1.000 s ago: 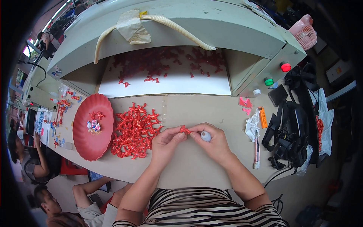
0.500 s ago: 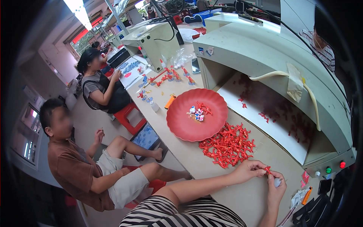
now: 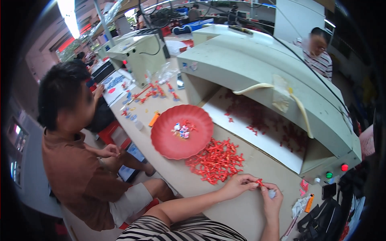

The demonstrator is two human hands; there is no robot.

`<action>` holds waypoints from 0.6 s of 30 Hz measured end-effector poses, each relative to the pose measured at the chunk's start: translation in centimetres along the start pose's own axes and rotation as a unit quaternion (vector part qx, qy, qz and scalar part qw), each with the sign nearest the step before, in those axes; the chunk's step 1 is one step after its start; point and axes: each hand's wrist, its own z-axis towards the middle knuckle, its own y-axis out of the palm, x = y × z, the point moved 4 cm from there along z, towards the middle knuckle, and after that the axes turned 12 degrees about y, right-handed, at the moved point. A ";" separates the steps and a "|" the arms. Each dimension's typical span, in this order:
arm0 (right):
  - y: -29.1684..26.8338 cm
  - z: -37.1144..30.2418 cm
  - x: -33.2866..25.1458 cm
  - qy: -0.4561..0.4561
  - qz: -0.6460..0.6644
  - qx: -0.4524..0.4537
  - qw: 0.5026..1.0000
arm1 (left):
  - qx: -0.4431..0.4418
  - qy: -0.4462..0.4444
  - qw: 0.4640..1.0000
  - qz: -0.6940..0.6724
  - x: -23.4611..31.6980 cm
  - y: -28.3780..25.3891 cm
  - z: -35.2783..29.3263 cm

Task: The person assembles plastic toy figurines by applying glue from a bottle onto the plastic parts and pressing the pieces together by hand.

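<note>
Between the fingertips of both hands is a small glossy red plastic figure (image 3: 259,182), held just above the near part of the table. My left hand (image 3: 240,186) pinches it from the left. My right hand (image 3: 273,202) grips it from the right, and a small whitish translucent object (image 3: 272,193) is tucked in that palm; its kind I cannot make out. Just beyond my left hand lies a heap of similar red figures (image 3: 217,162). Partly over the heap's far left side sits a red scalloped dish (image 3: 161,138), with a few white, blue and red pieces in it.
A pale green machine (image 3: 257,60) with an open front covers the right side; red pieces lie on its white bed (image 3: 237,120). A person in a brown shirt (image 3: 76,172) sits close on the left. An orange-handled tool (image 3: 309,203) and a crumpled tissue (image 3: 299,205) lie right of my hands.
My view has turned, so the table and machine sit further left in the picture. The person in brown has leaned up and closer. Both hands keep hold of the red figure.
</note>
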 end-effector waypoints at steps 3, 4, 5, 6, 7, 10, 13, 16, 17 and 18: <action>-0.1 -0.2 -0.3 -0.010 0.008 -0.013 1.000 | 0.008 0.010 1.000 -0.018 0.2 0.2 -0.1; -0.1 -0.2 -0.4 -0.015 0.005 -0.021 1.000 | 0.014 0.010 0.999 -0.031 0.1 0.2 0.0; -0.1 -0.1 -0.5 -0.019 0.003 -0.030 0.999 | 0.021 0.010 0.999 -0.044 0.1 0.1 0.2; -0.1 0.0 -0.5 -0.024 -0.004 -0.030 0.999 | 0.014 0.008 1.000 -0.026 -0.2 -0.1 0.3; -0.3 0.1 -0.6 -0.022 0.000 -0.016 1.000 | 0.001 0.003 1.000 -0.027 -0.1 0.1 0.3; -0.1 0.4 -1.0 -0.042 -0.026 -0.022 0.999 | 0.024 0.016 0.999 -0.014 0.2 -0.2 0.4; -0.2 0.5 -0.7 -0.047 -0.035 -0.030 0.998 | 0.022 0.011 0.999 -0.025 -0.1 -0.2 0.5; -0.2 0.3 -0.4 -0.049 -0.027 -0.037 0.998 | 0.021 0.006 1.000 -0.021 -0.2 -0.2 0.2; -0.2 0.0 -0.4 -0.041 -0.024 -0.038 0.998 | 0.021 0.005 1.000 -0.021 -0.3 -0.1 -0.1; -0.2 -0.2 -0.5 -0.035 -0.021 -0.039 0.998 | 0.022 0.005 0.999 -0.023 -0.3 -0.1 -0.2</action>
